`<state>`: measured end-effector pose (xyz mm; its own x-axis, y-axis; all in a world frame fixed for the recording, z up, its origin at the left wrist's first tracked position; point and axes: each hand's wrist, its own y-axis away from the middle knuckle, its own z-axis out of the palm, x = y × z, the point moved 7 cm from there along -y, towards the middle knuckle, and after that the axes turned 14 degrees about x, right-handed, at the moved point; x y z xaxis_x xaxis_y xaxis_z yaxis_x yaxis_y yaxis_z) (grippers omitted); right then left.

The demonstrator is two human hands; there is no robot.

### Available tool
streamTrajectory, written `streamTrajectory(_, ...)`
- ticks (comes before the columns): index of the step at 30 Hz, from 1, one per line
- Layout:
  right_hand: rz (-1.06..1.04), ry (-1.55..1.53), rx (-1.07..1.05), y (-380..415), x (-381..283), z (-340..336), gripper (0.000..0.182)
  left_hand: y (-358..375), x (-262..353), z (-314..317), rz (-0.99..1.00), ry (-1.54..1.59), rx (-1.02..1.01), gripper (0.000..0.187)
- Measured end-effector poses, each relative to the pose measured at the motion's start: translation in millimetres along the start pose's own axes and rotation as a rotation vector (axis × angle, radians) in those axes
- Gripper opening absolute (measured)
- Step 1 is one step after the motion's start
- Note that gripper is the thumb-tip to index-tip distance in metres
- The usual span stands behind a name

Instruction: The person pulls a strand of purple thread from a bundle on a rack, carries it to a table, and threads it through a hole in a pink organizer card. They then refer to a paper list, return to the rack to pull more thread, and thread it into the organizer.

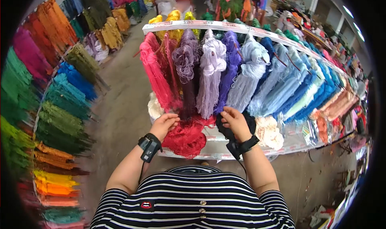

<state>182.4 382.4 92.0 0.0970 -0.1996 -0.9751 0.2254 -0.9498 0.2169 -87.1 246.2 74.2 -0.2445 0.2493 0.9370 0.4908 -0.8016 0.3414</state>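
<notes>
Both hands working a loose red yarn bundle [185,137] sitting on the white rack [217,146] under the hanging skeins. Left hand [163,124] pinching strands, right hand [235,122] curling shut on dark yarn [225,132]. Probably soft, light, tangle-prone; gathering thick handfuls rather than single threads.

No legible txt, labels or nos. anywhere; lips emblem on striped shirt [193,201] only.

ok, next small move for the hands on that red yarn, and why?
Probably lift the red yarn bundle up toward the rack rail. Both the left hand and right hand touch it, it sags loose below the hung skeins, and the red skein hangs just above.
</notes>
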Motion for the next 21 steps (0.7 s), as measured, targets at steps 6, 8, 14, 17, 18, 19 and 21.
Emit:
streamTrajectory(6, -0.108, -0.002, -0.075, -51, -20, 27, 0.031, -28, 17, 25, 0.043, -0.026, 0.059, 0.023)
streamTrajectory(8, -0.182, 0.013, -0.047, -68, -15, 31, 0.032, -35, 23, 26, 0.047, -0.035, 0.054, 0.023)
streamTrajectory(14, -0.509, 0.02, 0.157, -121, -43, 42, 0.056, -47, 51, 50, 0.068, -0.049, -0.039, 0.023)
streamTrajectory(17, -0.472, -0.033, 0.13, -140, -64, 49, 0.059, -54, 71, 71, 0.117, -0.083, -0.097, 0.027)
streamTrajectory(18, -0.483, -0.12, 0.076, -144, -69, 54, 0.059, -60, 78, 79, 0.186, -0.144, -0.114, 0.029)
streamTrajectory(19, -0.386, -0.252, 0.024, -133, -82, 58, 0.059, -67, 85, 87, 0.256, -0.202, -0.128, 0.032)
streamTrajectory(21, -0.362, -0.412, 0.012, -140, -81, 67, 0.058, -78, 95, 106, 0.41, -0.198, -0.155, 0.048)
